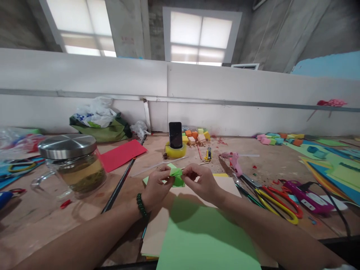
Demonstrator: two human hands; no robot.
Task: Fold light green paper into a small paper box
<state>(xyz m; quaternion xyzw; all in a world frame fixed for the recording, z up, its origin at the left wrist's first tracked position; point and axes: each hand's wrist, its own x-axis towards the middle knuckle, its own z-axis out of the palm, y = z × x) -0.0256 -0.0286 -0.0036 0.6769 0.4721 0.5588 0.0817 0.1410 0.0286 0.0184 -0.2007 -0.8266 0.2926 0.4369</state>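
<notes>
Between my two hands is a small folded piece of bright green paper (177, 180). My left hand (159, 184), with a dark green bead bracelet at the wrist, pinches its left side. My right hand (201, 182) pinches the right edge with thumb and forefinger. Both hands hover over the top of a stack of beige paper (157, 232), and a large light green sheet (205, 240) lies across that stack below them. Some of the folded paper is hidden by the fingers.
A lidded glass mug of tea (81, 174) stands left, near a red sheet (122, 154). Ahead, a phone (175, 135) leans on a yellow tape roll (176, 150) beside small paper cubes (194, 135). Right are a pink glue gun (235, 163), scissors (277, 200) and a purple power strip (308, 197).
</notes>
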